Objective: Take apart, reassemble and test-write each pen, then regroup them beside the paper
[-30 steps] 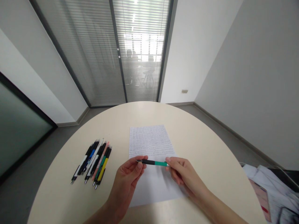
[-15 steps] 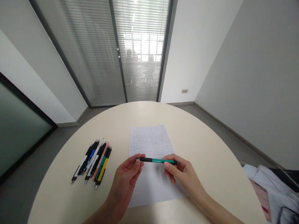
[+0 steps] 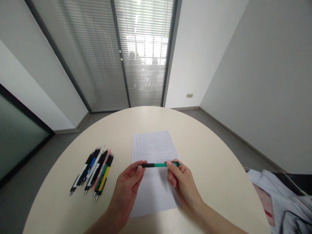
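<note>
A green pen point(image 3: 159, 165) with a black grip lies level between my two hands, above a sheet of paper point(image 3: 153, 146). My left hand point(image 3: 130, 182) pinches its tip end between thumb and fingers. At the other end, my right hand point(image 3: 180, 177) is closed on the green barrel near the clip and the push button. Handwriting covers the upper part of the sheet; its lower part looks blank, and my hands hide some of it. To the left of my left hand lies a bunch of several pens point(image 3: 94, 170), black, white, blue, pink, green and yellow.
Everything rests on a round, pale table point(image 3: 209, 156). Beyond its right edge are white papers or cloth, a pink flat item point(image 3: 264, 201) and a black cable point(image 3: 287, 214). A glass partition with blinds point(image 3: 102, 65) stands behind the table.
My right hand has moved a little along the pen, its thumb now nearer the middle and the pen turned so the clip shows. The whole view has shifted slightly.
</note>
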Available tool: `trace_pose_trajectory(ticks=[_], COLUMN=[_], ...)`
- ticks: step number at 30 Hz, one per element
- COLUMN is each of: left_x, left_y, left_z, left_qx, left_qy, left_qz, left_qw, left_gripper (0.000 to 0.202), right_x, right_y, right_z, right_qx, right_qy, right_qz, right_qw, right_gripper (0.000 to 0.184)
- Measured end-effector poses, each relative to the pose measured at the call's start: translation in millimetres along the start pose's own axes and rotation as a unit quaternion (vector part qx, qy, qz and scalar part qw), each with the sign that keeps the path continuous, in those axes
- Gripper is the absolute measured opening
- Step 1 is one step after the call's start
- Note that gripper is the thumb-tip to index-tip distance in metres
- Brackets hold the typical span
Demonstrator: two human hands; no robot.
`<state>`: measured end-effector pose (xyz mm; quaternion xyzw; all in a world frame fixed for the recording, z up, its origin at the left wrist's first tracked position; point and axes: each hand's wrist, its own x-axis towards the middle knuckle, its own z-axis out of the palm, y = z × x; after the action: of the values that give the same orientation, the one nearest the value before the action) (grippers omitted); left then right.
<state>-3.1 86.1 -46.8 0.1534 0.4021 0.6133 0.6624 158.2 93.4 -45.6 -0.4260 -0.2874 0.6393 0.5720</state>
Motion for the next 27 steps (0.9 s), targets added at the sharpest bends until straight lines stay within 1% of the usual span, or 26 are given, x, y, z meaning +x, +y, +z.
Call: trace_pose_trajectory(ticks=[2,4,6,8,10,11,12,13,15,17,19,21,23,24,25,26,27], left_x=[-3,-5,-5,-4,-4,-6,-8,-11,-17,-23,-25,-25,-24,-23,-22,-22,-21], left_y=[-1,-3,-4,-5,-4,-4,-3,-2,-1,0,-1,-4,-6,-8,-8,-9,-10], left_z=[2.9,3.9,1.6,-3.6,-9.7,-12.1,-13.9,-14.9,-14.6,-13.1,-12.7,-14.1,-16.3,-17.2,-17.8,-18.1,-18.2], left_qx=[-0.003,-0.004,0.006,0.040,0.112,0.166,0.227,0.294,0.423,0.529,0.609,0.662,0.694,0.706,0.715,0.723,0.729], left_qy=[-0.002,0.005,0.014,0.010,-0.018,-0.046,-0.080,-0.118,-0.190,-0.238,-0.271,-0.305,-0.343,-0.359,-0.369,-0.374,-0.376], left_qz=[-0.013,-0.025,-0.029,-0.039,-0.061,-0.075,-0.088,-0.094,-0.075,-0.007,0.084,0.168,0.224,0.236,0.241,0.240,0.236], left_qw=[1.000,1.000,0.999,0.998,0.992,0.982,0.966,0.944,0.883,0.814,0.741,0.664,0.592,0.563,0.542,0.529,0.522], left_gripper=[0.033,0.035,0.037,0.040,0.035,0.029,0.022,0.016,0.008,0.001,0.008,0.013,0.015,0.016,0.017,0.020,0.023], right_x=[-1,-2,-1,4,10,13,15,18,20,21,22,24,26,28,29,31,32], right_y=[3,3,0,-6,-12,-16,-19,-22,-26,-30,-33,-35,-35,-34,-33,-33,-32], right_z=[7,15,24,30,33,33,32,30,25,20,14,10,6,4,3,2,1], right_qx=[0.117,0.200,0.253,0.298,0.334,0.348,0.360,0.371,0.388,0.397,0.400,0.401,0.402,0.402,0.403,0.403,0.404], right_qy=[0.022,0.031,0.015,-0.006,-0.023,-0.030,-0.037,-0.044,-0.053,-0.056,-0.052,-0.044,-0.038,-0.037,-0.037,-0.037,-0.038], right_qz=[0.003,0.020,0.044,0.050,0.051,0.057,0.067,0.077,0.086,0.077,0.063,0.055,0.053,0.053,0.052,0.051,0.051], right_qw=[0.993,0.979,0.966,0.953,0.941,0.935,0.930,0.925,0.916,0.913,0.913,0.913,0.913,0.913,0.913,0.913,0.913], right_gripper=[0.022,0.022,0.019,0.012,0.008,0.012,0.019,0.025,0.028,0.026,0.025,0.026,0.026,0.026,0.027,0.027,0.028])
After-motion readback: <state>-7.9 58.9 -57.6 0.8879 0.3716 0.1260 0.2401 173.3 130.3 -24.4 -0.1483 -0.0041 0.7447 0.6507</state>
